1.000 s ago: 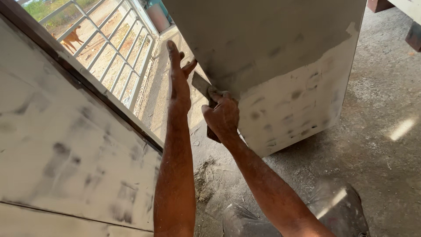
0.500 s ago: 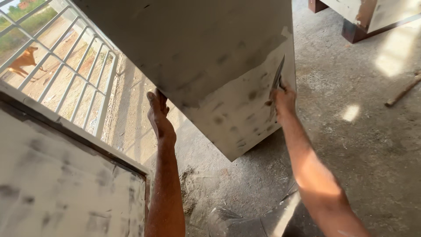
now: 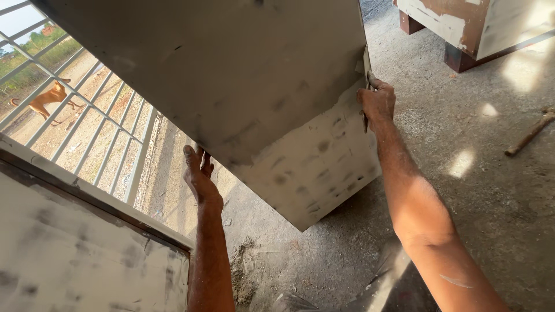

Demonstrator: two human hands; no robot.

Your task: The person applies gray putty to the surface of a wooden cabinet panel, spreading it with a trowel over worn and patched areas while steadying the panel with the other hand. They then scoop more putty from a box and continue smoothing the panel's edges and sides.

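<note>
While the large grey-white cabinet (image 3: pixel 248 98) stands tilted on one lower corner above the concrete floor (image 3: pixel 497 190), both hands bear against it. The left hand (image 3: pixel 199 173) presses flat with extended fingers against the cabinet's lower left edge; it grasps nothing, the palm lying open on the surface. The right hand (image 3: pixel 377 103) is clenched around the handle of a putty knife (image 3: pixel 366 86), whose thin blade runs along the cabinet's right vertical edge, touching it. The cabinet's lower face carries pale filler with darker patches.

Surroundings:
- Left: a white metal window grille (image 3: pixel 87 115), just beside the cabinet. Through it, a tan dog (image 3: pixel 46 98) stands on bare ground outside.
- Lower left: a flat white-coated panel (image 3: pixel 69 260) with a dark brown edge, close below the left forearm.
- Upper right: a second piece of furniture (image 3: pixel 462 29), brown with white coating, resting on dark feet, well apart from the cabinet.
- Far right: a wooden stick (image 3: pixel 529 134) lying on the floor.
- Below the cabinet: loose debris and dust (image 3: pixel 245 271) on the floor between the two forearms.

The cabinet itself blocks most of the view ahead.
</note>
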